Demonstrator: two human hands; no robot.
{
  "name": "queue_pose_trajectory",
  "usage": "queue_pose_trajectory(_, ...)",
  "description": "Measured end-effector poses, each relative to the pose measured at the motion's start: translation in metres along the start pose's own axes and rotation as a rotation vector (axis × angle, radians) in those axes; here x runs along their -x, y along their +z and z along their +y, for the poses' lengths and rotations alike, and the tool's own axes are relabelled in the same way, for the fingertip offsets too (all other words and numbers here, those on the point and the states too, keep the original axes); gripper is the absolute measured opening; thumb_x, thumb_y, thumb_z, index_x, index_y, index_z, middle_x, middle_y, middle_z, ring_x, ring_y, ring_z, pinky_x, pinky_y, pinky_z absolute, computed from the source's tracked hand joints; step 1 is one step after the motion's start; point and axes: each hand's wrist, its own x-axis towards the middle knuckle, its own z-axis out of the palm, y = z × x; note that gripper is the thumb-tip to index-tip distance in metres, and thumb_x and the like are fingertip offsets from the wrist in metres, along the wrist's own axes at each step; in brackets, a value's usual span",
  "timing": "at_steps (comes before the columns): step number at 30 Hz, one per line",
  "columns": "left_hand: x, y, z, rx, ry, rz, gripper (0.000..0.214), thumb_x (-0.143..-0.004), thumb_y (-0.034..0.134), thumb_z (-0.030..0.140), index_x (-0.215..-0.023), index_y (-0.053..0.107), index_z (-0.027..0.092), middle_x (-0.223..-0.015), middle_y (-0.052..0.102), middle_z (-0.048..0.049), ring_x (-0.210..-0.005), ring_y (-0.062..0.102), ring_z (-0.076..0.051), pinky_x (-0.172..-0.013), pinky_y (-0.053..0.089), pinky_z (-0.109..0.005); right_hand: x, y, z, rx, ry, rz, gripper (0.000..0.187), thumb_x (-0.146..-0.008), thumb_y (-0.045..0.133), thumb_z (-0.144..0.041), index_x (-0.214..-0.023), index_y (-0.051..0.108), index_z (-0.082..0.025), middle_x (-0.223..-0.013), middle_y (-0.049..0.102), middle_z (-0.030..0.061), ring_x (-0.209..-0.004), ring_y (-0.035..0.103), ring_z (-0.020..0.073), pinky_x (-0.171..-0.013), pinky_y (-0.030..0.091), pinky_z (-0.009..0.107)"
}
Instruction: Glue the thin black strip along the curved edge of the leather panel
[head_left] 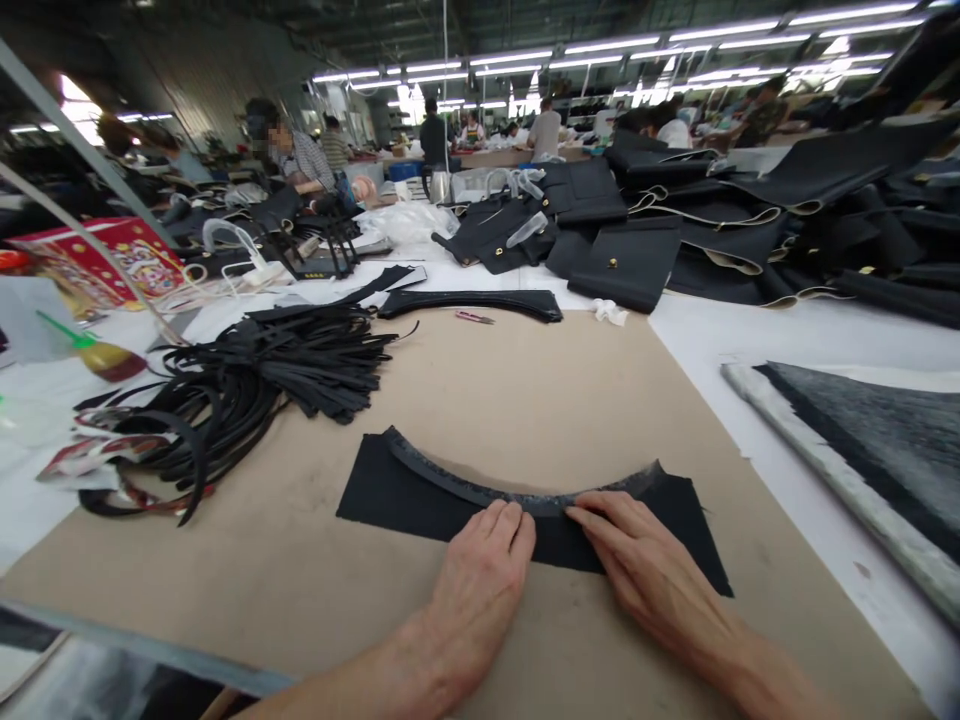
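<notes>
At eleven o'clock from us lies a heap of black strips point(330, 355). Our left hand point(487, 565) sets its fingertips on the curved band point(546, 508) of the black panel point(555, 545) at twelve; our right hand point(641, 550), apart from it, does likewise at one. We can't tell whether either pinches. Uneven pressure could pucker the band.

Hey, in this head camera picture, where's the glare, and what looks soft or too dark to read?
Head view, top: the ceiling tubes glare nearly white; head view, far back: background workers look soft; head view, left: the strip bundle loses detail in black; head view, front: the left hand and right hand look fairly clear on the black piece.
</notes>
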Motion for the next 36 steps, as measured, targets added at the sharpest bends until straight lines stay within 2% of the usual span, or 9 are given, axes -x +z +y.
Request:
queue_pose_trajectory(4, 0.011, -0.008, -0.008, 0.263, -0.063, 0.077, 0.034, -0.089, 0.040, 0.002, -0.114, 0.061, 0.013, -0.122, 0.062, -0.0070, -0.116, 0.053, -0.021, -0.102, 0.045, -0.033, -0.013, 0.002, -0.018, -0.056, -0.008, 0.024, 0.037, -0.095, 0.039, -0.004, -0.128, 0.050, -0.018, -0.115, 0.051, 0.0094, -0.106, 0.047, 0.0223, -0.091, 0.046, 0.041)
queue_pose_trajectory(9, 0.013, -0.026, -0.033, 0.364, -0.219, 0.173, 0.026, -0.092, 0.043, 0.008, -0.109, 0.060, 0.018, -0.113, 0.062, -0.0063, -0.105, 0.053, -0.021, -0.091, 0.046, -0.037, -0.035, 0.017, -0.042, -0.152, -0.045, -0.067, 0.047, -0.090, 0.038, 0.002, -0.131, 0.049, -0.017, -0.119, 0.050, 0.0101, -0.111, 0.045, 0.0231, -0.097, 0.044, 0.044)
queue_pose_trajectory(11, 0.010, -0.034, -0.052, 0.330, -0.269, 0.134, 0.022, -0.093, 0.046, 0.010, -0.108, 0.060, 0.017, -0.108, 0.063, -0.0059, -0.102, 0.052, -0.021, -0.090, 0.045, -0.038, -0.040, 0.024, -0.045, -0.147, -0.039, -0.086, 0.050, -0.087, 0.038, 0.005, -0.130, 0.050, -0.016, -0.119, 0.050, 0.0110, -0.110, 0.045, 0.0241, -0.098, 0.044, 0.046)
queue_pose_trajectory(13, 0.006, -0.040, -0.070, 0.273, -0.284, 0.037, 0.019, -0.093, 0.050, 0.014, -0.107, 0.060, 0.018, -0.106, 0.064, -0.0055, -0.103, 0.051, -0.022, -0.089, 0.043, -0.040, -0.041, 0.030, -0.046, -0.125, -0.025, -0.089, 0.052, -0.084, 0.037, 0.008, -0.128, 0.052, -0.014, -0.118, 0.051, 0.0120, -0.109, 0.045, 0.0252, -0.098, 0.045, 0.047)
queue_pose_trajectory(17, -0.004, -0.047, -0.092, 0.174, -0.240, -0.131, 0.014, -0.093, 0.053, 0.021, -0.105, 0.062, 0.022, -0.100, 0.064, -0.0028, -0.100, 0.052, -0.022, -0.090, 0.037, -0.043, -0.041, 0.035, -0.045, -0.079, -0.029, -0.086, 0.052, -0.081, 0.037, 0.009, -0.125, 0.055, -0.011, -0.117, 0.053, 0.0134, -0.107, 0.046, 0.0273, -0.095, 0.047, 0.051)
queue_pose_trajectory(21, -0.011, -0.049, -0.100, 0.074, -0.202, -0.179, 0.007, -0.091, 0.057, 0.026, -0.090, 0.063, 0.022, -0.098, 0.061, -0.0031, -0.102, 0.050, -0.023, -0.091, 0.029, -0.045, -0.041, 0.036, -0.044, -0.067, -0.047, -0.075, 0.048, -0.083, 0.038, 0.007, -0.125, 0.055, -0.009, -0.116, 0.054, 0.0140, -0.107, 0.047, 0.0275, -0.095, 0.047, 0.051)
queue_pose_trajectory(25, -0.016, -0.053, -0.106, 0.086, -0.185, -0.242, 0.007, -0.088, 0.061, 0.028, -0.088, 0.061, 0.022, -0.099, 0.061, -0.0027, -0.103, 0.049, -0.022, -0.090, 0.027, -0.044, -0.042, 0.037, -0.042, -0.064, -0.046, -0.061, 0.050, -0.083, 0.036, 0.008, -0.125, 0.056, -0.009, -0.115, 0.055, 0.0135, -0.106, 0.048, 0.0265, -0.095, 0.048, 0.050)
queue_pose_trajectory(32, -0.023, -0.055, -0.113, 0.184, -0.240, -0.323, 0.008, -0.085, 0.059, 0.021, -0.082, 0.052, 0.020, -0.085, 0.063, 0.0015, -0.091, 0.051, -0.019, -0.089, 0.025, -0.042, -0.043, 0.038, -0.040, -0.043, -0.056, -0.044, 0.050, -0.080, 0.036, 0.007, -0.123, 0.058, -0.008, -0.111, 0.057, 0.0139, -0.102, 0.050, 0.0273, -0.089, 0.051, 0.049)
queue_pose_trajectory(36, -0.025, -0.050, -0.116, 0.217, -0.266, -0.349, 0.008, -0.082, 0.058, 0.014, -0.078, 0.054, 0.020, -0.082, 0.064, 0.0031, -0.089, 0.051, -0.019, -0.090, 0.023, -0.044, -0.045, 0.039, -0.040, -0.042, -0.065, -0.021, 0.049, -0.080, 0.037, 0.008, -0.122, 0.059, -0.006, -0.109, 0.057, 0.0146, -0.100, 0.051, 0.0274, -0.087, 0.052, 0.048)
